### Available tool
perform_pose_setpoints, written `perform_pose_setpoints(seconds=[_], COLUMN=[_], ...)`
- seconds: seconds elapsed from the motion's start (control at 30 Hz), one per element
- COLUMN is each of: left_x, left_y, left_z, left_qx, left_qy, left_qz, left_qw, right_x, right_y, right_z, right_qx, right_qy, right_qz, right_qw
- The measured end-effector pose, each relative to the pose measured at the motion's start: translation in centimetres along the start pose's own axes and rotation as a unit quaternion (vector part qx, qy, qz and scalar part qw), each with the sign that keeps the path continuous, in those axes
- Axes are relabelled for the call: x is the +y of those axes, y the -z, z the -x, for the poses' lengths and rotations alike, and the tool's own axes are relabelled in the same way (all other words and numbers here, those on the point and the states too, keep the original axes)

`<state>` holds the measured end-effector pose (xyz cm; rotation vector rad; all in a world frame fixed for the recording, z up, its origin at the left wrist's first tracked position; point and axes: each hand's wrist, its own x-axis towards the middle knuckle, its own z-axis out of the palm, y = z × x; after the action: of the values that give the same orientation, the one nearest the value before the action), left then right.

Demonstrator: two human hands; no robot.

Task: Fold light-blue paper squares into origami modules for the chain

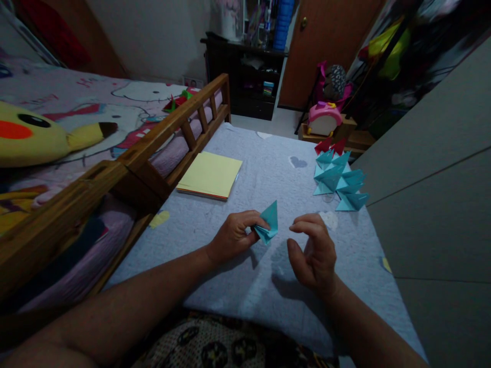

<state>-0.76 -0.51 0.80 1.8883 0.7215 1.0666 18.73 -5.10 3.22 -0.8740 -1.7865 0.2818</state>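
Between the thumb and fingers of my left hand (238, 232) is a folded piece of teal origami paper (271, 219), its tip pointing up. To its right, my right hand (315, 250) is raised with thumb and fingers curved apart and nothing between them. A stack of square origami paper (210, 174), pale yellow on top, lies beyond my left hand. Several finished-looking teal folded paper pieces (333, 174) stand in a group at the far right, with red folded paper pieces (337, 146) behind them.
A light blue patterned cloth (276, 158) covers the surface under my hands. A wooden bed rail (180, 120) borders it on the left, with a yellow plush toy (34, 138) beyond. A pale panel (433, 204) stands along the right.
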Motion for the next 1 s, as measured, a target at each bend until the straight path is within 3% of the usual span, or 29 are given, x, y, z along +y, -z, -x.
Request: perform_pose_setpoints(seconds=[0.23, 0.8, 1.0], left_x=[0.2, 0.4, 0.2], left_y=[0.1, 0.0, -0.2], left_z=[0.0, 0.2, 0.3], left_qx=[0.040, 0.067, 0.060], left_qy=[-0.011, 0.029, 0.054], left_qz=[0.008, 0.002, 0.022], left_qw=[0.999, 0.997, 0.997], right_x=[1.3, 1.3, 1.5], right_y=[-1.2, -1.6, -2.0], right_z=[0.2, 0.1, 0.6], right_qx=[-0.084, -0.054, -0.046], right_qy=[-0.090, -0.136, -0.211], right_qz=[0.003, -0.016, -0.063], right_qw=[0.992, 0.989, 0.974])
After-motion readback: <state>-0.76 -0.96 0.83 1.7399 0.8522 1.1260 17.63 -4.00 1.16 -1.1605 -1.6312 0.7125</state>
